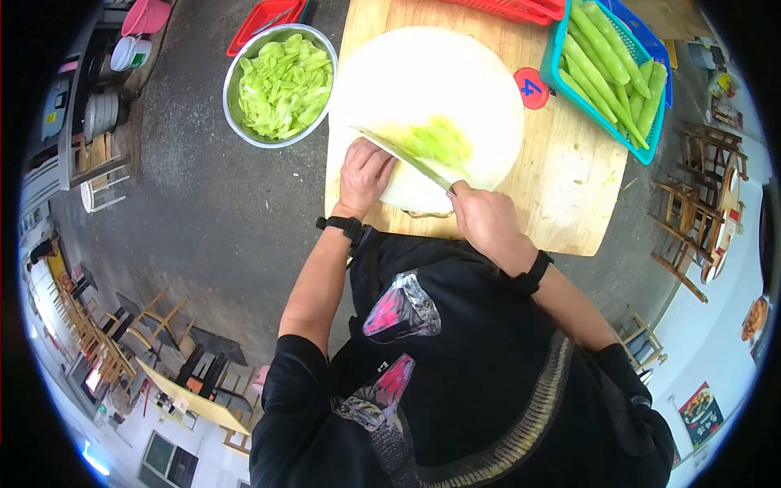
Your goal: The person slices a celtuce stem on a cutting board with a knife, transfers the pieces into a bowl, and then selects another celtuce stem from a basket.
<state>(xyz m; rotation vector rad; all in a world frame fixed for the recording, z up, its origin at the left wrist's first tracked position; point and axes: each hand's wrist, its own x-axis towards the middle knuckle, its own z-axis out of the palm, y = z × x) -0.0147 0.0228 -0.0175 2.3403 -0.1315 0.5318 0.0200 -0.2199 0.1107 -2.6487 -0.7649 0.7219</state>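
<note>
Green slices (439,140) lie on the round white board (439,69), just beyond the knife (408,157), whose handle the right grip (488,221) wraps; the left grip (364,172) sits by the blade near the bench's near-left corner, fingers bent together, anything pinched there impossible to tell. The board reaches about the bench's (561,183) left edge, beyond which sits the bowl (279,144). Bare wood runs rightward, with the teal basket (590,111) at the far-right corner.
</note>
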